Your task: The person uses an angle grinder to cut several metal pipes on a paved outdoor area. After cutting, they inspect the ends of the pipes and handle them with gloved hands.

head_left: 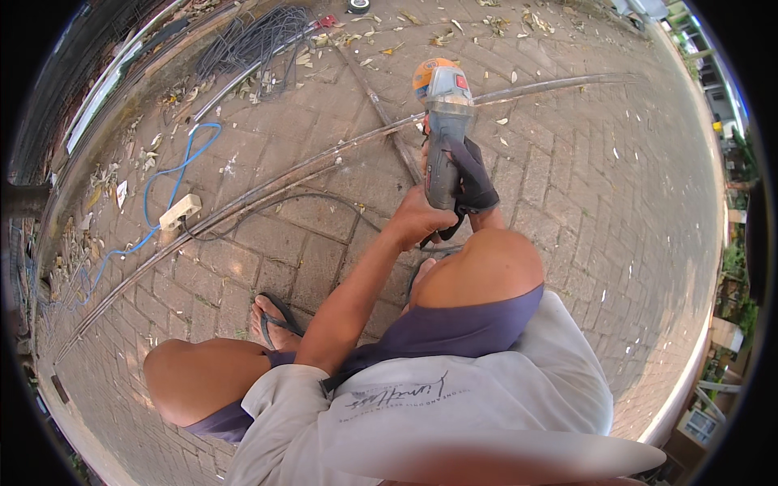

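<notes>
Over the pole, holding the grinder, maybe for steadiness, with fingers of the gloved right hand wrapped round its body and of the left hand curled by its tail, too hidden to tell what they pinch.

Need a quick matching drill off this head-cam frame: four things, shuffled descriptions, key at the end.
Things
1. power strip
2. power tool
3. wire tangle
4. looped cable

Descriptions
A. dark, heaped near the picture's upper left
B. held in the gloved right hand
C. bright blue
D. cream-coloured

Pairs: 1-D, 2-B, 3-A, 4-C
</notes>
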`<state>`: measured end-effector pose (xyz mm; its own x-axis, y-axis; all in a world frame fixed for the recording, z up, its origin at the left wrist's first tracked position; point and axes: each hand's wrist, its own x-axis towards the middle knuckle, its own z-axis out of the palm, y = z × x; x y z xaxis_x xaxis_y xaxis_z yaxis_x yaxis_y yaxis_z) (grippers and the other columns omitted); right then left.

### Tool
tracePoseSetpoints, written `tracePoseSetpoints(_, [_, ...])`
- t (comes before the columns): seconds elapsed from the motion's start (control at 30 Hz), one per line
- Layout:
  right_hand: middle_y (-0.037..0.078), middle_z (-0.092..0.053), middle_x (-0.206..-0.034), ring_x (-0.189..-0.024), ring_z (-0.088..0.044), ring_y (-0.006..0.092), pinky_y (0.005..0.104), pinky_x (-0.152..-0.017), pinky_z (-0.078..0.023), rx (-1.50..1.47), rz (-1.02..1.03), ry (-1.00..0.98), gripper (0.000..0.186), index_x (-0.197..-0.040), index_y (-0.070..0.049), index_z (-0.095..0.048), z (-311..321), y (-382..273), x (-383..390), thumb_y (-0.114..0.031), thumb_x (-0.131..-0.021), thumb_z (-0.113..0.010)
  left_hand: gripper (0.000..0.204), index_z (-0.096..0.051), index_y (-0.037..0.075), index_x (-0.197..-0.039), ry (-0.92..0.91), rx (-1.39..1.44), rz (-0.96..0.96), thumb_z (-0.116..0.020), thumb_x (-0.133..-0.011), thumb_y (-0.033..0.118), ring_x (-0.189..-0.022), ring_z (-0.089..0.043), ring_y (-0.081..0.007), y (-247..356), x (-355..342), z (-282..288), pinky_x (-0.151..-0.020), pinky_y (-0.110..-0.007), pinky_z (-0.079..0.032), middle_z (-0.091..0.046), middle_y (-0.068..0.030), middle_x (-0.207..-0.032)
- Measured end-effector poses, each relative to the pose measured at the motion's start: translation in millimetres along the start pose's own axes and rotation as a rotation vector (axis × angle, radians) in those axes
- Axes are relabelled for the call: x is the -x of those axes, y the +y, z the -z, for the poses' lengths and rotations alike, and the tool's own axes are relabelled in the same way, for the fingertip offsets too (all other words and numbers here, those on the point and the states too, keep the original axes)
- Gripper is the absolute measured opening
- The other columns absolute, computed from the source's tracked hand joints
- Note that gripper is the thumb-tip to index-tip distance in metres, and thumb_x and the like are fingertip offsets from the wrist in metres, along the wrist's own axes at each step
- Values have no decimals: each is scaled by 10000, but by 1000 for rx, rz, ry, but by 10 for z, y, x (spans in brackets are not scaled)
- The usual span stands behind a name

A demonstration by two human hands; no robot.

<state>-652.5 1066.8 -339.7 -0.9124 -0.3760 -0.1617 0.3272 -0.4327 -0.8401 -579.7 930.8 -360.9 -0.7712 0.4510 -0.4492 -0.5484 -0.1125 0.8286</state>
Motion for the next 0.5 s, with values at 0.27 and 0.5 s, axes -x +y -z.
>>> tracePoseSetpoints(0.27, [36,-669,-945,-774,-625,124,299,-667,-506,174,80,472,404,-1174,-10,-655,-87,329,-66,-319,-933,-753,577,-473,7,-1085,756,-703,-148,-851,-739,273,-918,-697,-475,-226,62,-259,-806,-542,-539,-692,-257,-959])
tracePoseSetpoints(0.5, [25,-660,-935,-798,-635,125,291,-687,-513,20,-6,481,396,-1185,-8,-648,127,480,114,-348,-984,-681,507,-458,43,-1069,734,-758,-73,-813,-752,217,-895,-702,-471,-323,92,-261,-775,-558,-548,-671,-232,-961])
